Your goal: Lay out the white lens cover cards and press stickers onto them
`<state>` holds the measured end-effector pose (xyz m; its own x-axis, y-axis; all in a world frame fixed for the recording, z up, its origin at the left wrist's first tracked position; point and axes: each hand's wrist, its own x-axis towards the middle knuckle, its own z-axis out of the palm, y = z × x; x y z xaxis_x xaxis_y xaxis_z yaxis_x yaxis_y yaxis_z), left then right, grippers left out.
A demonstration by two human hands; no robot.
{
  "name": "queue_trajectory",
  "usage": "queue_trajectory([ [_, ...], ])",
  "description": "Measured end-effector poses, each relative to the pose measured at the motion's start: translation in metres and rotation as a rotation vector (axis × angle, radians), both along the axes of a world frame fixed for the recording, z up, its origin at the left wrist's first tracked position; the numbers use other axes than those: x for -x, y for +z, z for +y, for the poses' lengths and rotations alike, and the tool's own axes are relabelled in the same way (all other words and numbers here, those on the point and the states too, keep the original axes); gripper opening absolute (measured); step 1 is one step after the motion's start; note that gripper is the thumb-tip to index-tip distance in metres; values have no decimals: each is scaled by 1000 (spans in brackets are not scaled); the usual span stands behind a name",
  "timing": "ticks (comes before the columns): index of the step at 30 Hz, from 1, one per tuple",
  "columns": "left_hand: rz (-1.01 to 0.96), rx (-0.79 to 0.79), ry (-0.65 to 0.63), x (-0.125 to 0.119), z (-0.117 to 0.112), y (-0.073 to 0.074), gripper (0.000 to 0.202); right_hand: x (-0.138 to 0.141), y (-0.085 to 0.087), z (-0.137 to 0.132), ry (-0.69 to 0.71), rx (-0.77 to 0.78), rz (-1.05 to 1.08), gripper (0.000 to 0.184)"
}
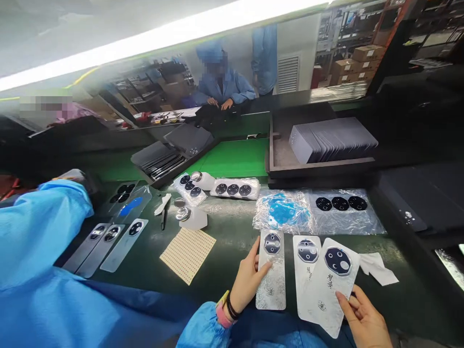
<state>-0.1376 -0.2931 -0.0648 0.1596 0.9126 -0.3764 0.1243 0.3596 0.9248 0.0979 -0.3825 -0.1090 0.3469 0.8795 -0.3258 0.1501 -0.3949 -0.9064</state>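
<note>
My left hand (247, 278) is closed on a silvery-white phone back cover (271, 287), thumb on its face and fingers at its left edge. The cover has a dark camera plate near its top. My right hand (366, 316) pinches the lower right edge of another phone back cover (328, 304), which is tilted and bears dark lettering. That one partly overlaps a similar third back cover (303, 285) lying between my hands. Beside the right-hand cover lies a white cloth or tissue (380, 269).
A plastic bag with blue film pieces (284, 210) and a bag of black camera plates (340, 204) lie ahead. Left are a sticker sheet (187, 253), pump bottles (194, 217) and back covers (123, 246) near a co-worker's blue sleeve (43, 232). Trays (322, 169) hold dark panels.
</note>
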Motion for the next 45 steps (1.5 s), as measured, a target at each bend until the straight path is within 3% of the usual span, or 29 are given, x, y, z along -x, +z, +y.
queue_trajectory([
  [4,499,-205,83,9,-11,-4,85,10,18,-1,79,-169,-250,21],
  [6,647,-303,67,12,-12,-5,77,6,29,5,179,-256,-298,23],
  [8,707,-393,21,11,-12,-3,64,-4,39,12,218,-242,-256,30],
  [11,573,-470,-173,-2,-15,6,46,-24,52,19,78,-112,-191,38],
  [13,399,-472,-395,-18,-21,11,38,-35,59,21,-7,-68,-234,37],
  [15,208,-430,-628,-34,-28,11,38,-42,63,21,-4,-86,-303,33],
  [18,-9,-329,-835,-47,-34,8,55,-41,60,16,93,-222,-455,32],
  [22,-39,-359,-885,-38,-28,11,57,-31,55,15,184,-480,-911,47],
  [26,47,-509,-907,-33,1,23,35,-28,57,29,344,-649,-1209,54],
  [28,99,-578,-862,-44,29,26,29,-29,56,38,368,-643,-1196,56],
  [30,183,-658,-832,-60,63,27,38,-29,53,45,377,-607,-1127,59],
  [31,281,-715,-818,-69,80,26,45,-29,51,47,386,-588,-1091,60],
  [32,574,-866,-859,-78,96,25,48,-28,49,49,395,-572,-1059,60],
  [35,789,-949,-868,-95,129,19,49,-24,44,50,398,-542,-1004,60],
  [38,880,-961,-876,-94,139,11,52,-23,43,48,393,-518,-970,59],
  [45,961,-982,-886,-86,136,0,56,-23,42,48,411,-491,-935,55],
])
